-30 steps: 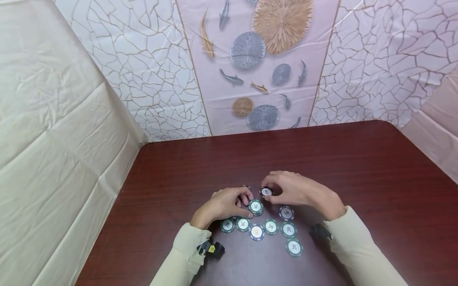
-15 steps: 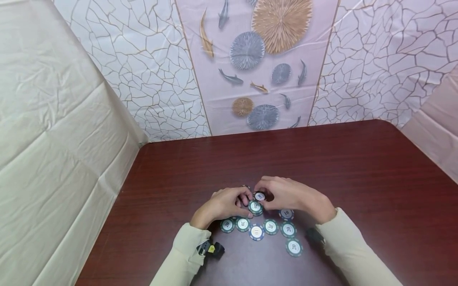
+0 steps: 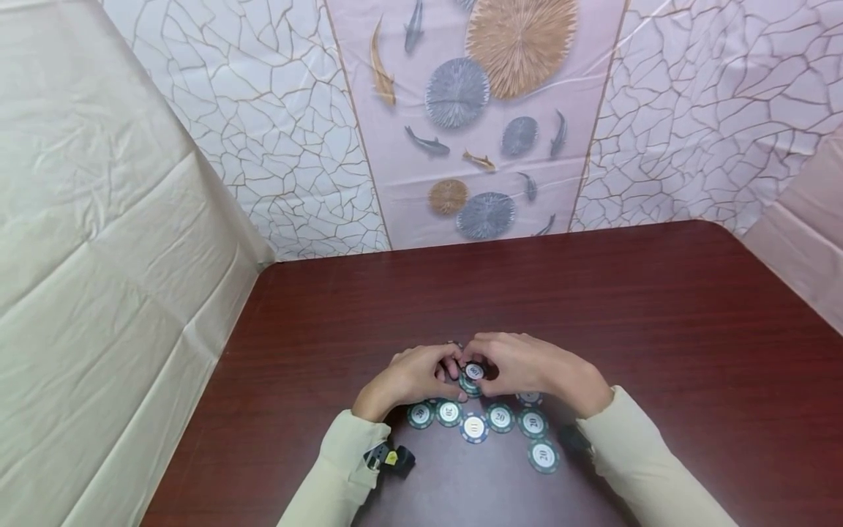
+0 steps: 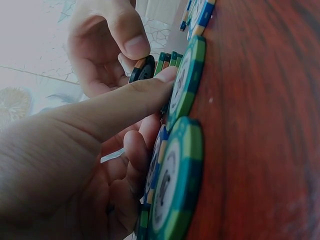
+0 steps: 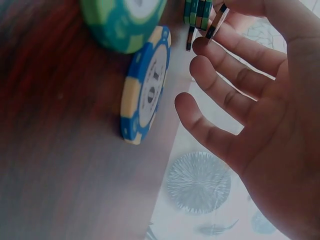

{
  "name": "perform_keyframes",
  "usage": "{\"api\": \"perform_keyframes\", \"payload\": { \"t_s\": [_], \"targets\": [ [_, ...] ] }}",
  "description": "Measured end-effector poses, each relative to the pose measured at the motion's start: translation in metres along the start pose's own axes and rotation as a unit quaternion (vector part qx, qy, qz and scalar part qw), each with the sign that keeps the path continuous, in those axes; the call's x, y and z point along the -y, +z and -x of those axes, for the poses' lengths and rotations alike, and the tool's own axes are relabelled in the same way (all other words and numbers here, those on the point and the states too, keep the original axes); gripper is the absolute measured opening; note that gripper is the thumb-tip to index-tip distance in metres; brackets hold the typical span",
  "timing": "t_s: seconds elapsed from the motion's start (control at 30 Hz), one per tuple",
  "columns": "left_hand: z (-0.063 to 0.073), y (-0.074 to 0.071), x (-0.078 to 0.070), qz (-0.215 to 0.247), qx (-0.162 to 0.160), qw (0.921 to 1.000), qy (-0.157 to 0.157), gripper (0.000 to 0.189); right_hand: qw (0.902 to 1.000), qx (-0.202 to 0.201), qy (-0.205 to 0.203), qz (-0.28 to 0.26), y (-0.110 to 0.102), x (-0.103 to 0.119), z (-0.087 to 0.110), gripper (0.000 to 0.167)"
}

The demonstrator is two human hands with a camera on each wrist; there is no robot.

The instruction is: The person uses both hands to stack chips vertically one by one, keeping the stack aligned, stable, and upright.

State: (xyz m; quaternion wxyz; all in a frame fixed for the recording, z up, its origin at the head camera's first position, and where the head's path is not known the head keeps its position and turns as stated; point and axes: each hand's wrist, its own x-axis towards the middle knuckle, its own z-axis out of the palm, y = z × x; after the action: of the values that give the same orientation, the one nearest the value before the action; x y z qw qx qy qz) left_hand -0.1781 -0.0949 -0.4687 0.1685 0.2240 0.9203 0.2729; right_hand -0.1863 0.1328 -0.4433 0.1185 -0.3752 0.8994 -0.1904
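Above one chip stack (image 3: pixel 470 390), your right hand (image 3: pixel 530 364) pinches one black chip (image 3: pixel 474 372); your left hand (image 3: pixel 410 378) curves alongside, whether gripping I cannot tell. Nearer you lie five green chips (image 3: pixel 501 418), one blue chip (image 3: pixel 474 427), others partly hidden.

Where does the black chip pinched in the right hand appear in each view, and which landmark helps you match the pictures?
Head: the black chip is below and right of centre, in the right hand.
Left wrist: the black chip is in the upper part, left of centre.
Right wrist: the black chip is near the top, right of centre, edge-on.
Shared landmark: the stack of green chips next to it.
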Motion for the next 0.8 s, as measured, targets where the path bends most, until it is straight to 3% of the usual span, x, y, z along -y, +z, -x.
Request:
{"api": "perform_keyframes", "payload": {
  "t_s": [0.37,0.8],
  "targets": [
    [-0.0006,-0.0006,-0.0008,-0.01,0.003,0.9999,0.0,0.035,0.9998,0.004,-0.003,0.021,0.0012,0.0025,0.0003,0.04],
    [0.0,-0.0016,-0.0023,-0.009,0.003,1.0,0.002,0.035,0.998,-0.016,-0.043,0.044,0.003,0.0054,-0.0004,0.018]
  ]
}}
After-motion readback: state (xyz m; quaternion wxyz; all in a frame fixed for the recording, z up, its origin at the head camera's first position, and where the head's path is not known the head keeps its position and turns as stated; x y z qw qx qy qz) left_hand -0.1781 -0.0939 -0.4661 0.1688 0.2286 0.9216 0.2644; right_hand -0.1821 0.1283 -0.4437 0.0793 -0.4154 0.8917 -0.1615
